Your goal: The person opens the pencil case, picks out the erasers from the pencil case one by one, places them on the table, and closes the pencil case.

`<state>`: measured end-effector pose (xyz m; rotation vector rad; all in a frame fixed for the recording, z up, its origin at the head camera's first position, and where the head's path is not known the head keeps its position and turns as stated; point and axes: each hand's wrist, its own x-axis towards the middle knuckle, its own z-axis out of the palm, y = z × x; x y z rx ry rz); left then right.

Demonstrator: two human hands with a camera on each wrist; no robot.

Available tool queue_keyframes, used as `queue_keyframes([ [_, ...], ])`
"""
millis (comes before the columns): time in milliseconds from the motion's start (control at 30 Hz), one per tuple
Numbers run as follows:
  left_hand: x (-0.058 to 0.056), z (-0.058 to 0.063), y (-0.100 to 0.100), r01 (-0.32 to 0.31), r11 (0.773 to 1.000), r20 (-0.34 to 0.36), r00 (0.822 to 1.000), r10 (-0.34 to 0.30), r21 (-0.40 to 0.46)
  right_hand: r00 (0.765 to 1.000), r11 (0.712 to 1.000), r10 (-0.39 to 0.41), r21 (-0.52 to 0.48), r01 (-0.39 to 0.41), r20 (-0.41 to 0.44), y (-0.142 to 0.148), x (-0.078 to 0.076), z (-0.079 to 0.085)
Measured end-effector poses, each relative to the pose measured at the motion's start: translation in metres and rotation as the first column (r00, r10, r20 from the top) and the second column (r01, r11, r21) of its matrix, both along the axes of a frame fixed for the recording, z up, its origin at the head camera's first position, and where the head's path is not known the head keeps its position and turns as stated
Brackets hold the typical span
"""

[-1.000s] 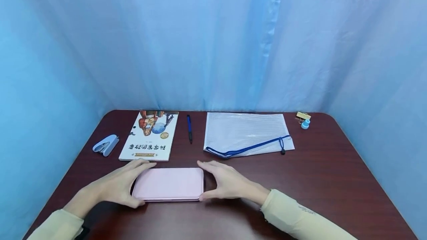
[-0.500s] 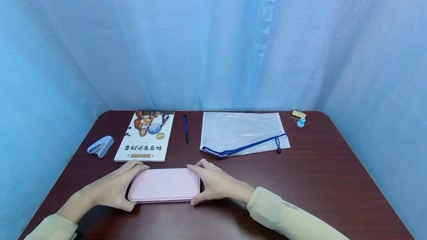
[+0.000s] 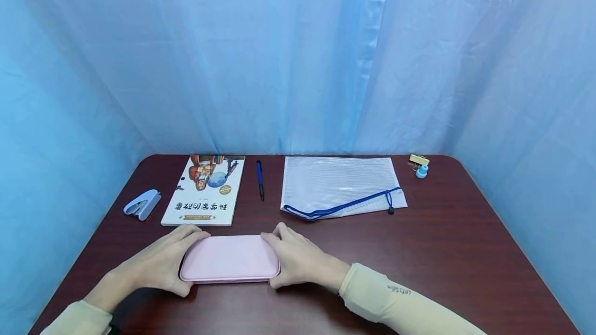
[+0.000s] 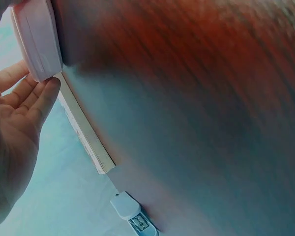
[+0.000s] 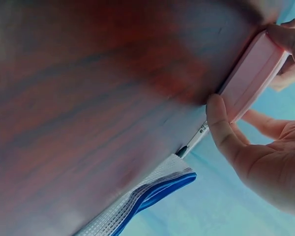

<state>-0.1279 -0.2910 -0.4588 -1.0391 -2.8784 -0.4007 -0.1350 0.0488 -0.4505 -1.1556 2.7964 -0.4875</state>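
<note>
A pink, flat case with rounded corners [image 3: 230,258] lies crosswise near the front of the dark wooden table. My left hand [image 3: 165,263] grips its left end, thumb at the near edge and fingers at the far edge. At the right end, my right hand [image 3: 301,258] holds it the same way. In the left wrist view, fingertips touch the end of the case [image 4: 38,42]. A seam runs along the side of the case [image 5: 254,73] in the right wrist view. Its underside is hidden, and I cannot tell whether it rests fully on the table.
Behind the left hand lie a book [image 3: 202,190] and a light blue stapler [image 3: 142,204]. A blue pen [image 3: 260,180] lies beside the book. Further right are a white mesh zip pouch [image 3: 337,182], a yellow binder clip [image 3: 419,160] and a small light blue object [image 3: 421,171]. Curtains surround the table.
The right hand has closed in from beside the case to grip its right end. The left hand stays on the left end. The whole view has shifted slightly.
</note>
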Motion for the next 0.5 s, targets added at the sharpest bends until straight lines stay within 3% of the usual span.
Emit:
queue_keyframes([
  [500, 0.0009, 0.0005, -0.0003, 0.002, 1.000, -0.052, 0.999, -0.002, 0.005, 0.999, 0.999, 0.032, 0.040, -0.031, -0.002, -0.0005, -0.0037, 0.0055],
])
